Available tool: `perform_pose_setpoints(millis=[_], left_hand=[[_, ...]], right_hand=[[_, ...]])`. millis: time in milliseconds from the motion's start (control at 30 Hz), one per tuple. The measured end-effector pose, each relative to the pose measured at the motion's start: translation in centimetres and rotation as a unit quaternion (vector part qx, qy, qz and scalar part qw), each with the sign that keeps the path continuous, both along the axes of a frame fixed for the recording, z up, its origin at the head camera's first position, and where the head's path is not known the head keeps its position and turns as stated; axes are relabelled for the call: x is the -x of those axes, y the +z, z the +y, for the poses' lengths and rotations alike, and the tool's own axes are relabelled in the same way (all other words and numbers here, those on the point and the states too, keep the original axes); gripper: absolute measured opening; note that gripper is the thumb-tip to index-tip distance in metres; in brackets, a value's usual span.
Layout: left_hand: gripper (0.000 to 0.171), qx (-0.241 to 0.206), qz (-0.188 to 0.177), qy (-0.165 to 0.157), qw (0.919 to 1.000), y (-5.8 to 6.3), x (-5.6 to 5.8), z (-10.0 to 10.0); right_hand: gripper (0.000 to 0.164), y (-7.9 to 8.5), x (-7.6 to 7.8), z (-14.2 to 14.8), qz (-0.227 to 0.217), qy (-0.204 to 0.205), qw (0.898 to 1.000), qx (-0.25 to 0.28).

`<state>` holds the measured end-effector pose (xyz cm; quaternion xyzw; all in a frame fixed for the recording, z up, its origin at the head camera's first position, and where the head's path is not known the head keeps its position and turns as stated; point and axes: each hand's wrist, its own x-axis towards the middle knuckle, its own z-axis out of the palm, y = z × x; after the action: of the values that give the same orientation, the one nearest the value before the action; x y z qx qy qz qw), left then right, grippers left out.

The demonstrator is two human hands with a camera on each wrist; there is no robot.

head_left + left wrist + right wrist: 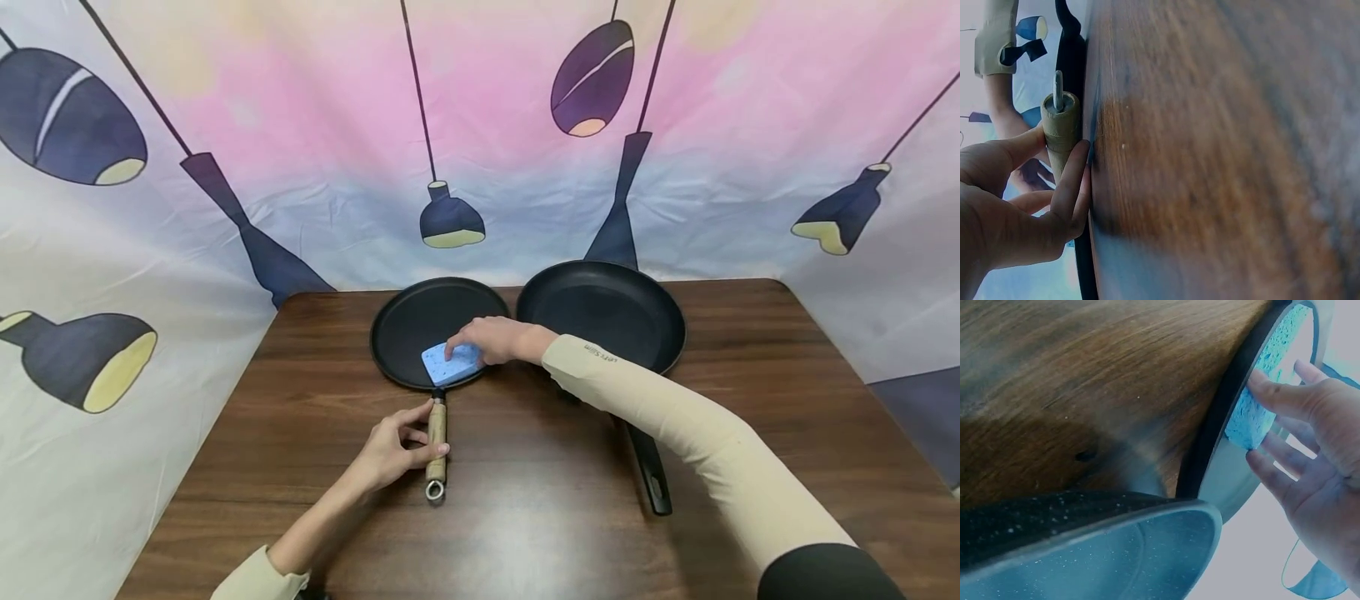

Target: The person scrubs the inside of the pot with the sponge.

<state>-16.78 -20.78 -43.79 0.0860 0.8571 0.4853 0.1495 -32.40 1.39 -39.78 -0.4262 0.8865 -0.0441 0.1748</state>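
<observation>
A flat black pan (408, 329) with a wooden handle (437, 429) lies toward the back of the table. My left hand (397, 446) grips that handle from the left; in the left wrist view, its thumb and fingers are on either side of the wood, near the metal ring at its end. A light blue sponge (438, 364) lies over the front part of the pan's surface. My right hand (495, 337) reaches in from the right and holds the sponge, with thumb and fingers around its edges in the right wrist view (1250, 422).
A larger, deeper black frying pan (592, 304) stands close by on the right, its black handle (649, 471) pointing to the front. My right forearm crosses over it. Behind the brown wooden table (525, 533) hangs a cloth (322, 150) printed with lamps.
</observation>
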Motion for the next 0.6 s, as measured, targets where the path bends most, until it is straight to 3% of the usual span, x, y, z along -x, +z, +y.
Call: perform_pose_setpoints(millis=[200, 300, 400, 500, 600], left_hand=[[0.076, -0.009, -0.009, 0.0, 0.9999, -0.2, -0.4, 0.1], [0.077, -0.01, -0.012, 0.001, 0.9999, -0.1, -0.3, 0.2], [0.077, -0.011, -0.014, 0.002, 0.9998, 0.1, 0.1, 0.1], [0.077, -0.013, -0.017, 0.008, 0.9997, 0.1, 0.2, 0.1], [0.077, -0.013, -0.025, 0.014, 0.9995, 0.0, 0.1, 0.2]], right_hand=[[0.052, -0.5, -0.5, 0.0, 0.001, -0.008, 1.0, 0.006], [0.052, -0.8, 0.1, -0.1, 0.018, -0.027, 0.999, 0.009], [0.053, -0.7, 1.4, -0.4, 0.038, -0.062, 0.997, 0.007], [0.053, -0.7, 2.6, -0.6, 0.045, -0.122, 0.991, 0.0], [0.053, -1.1, 3.0, -0.3, 0.04, -0.167, 0.985, -0.01]])
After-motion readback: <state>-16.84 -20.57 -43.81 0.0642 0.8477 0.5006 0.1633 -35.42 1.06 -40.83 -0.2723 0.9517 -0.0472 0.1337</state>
